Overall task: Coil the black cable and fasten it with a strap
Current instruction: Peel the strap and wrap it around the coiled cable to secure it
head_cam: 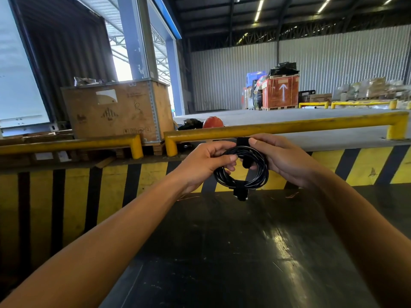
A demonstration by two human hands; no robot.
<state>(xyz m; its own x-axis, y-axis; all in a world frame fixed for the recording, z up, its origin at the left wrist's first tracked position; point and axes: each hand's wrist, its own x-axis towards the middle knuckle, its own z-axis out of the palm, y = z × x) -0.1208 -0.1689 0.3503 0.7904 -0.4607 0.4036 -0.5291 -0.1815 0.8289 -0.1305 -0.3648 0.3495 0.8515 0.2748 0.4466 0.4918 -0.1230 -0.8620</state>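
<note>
Black and glossy, the table (233,252) lies nearest you, below the cable (241,172). You hold the cable as a finished coil above the table's far edge. Your left hand (206,161) pinches the coil's left side; your right hand (280,158) grips its right side and presses the strap (242,141) at the top. Coiling appears complete; fastening is in hand. Next, wrap the strap tight and close it. Beyond the cable runs a yellow rail (289,126).

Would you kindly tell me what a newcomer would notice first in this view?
First, the two hands at centre: the left hand and right hand grip a coiled black cable above a dark glossy surface. Behind run yellow guard rails, with a wooden crate at left.
</note>
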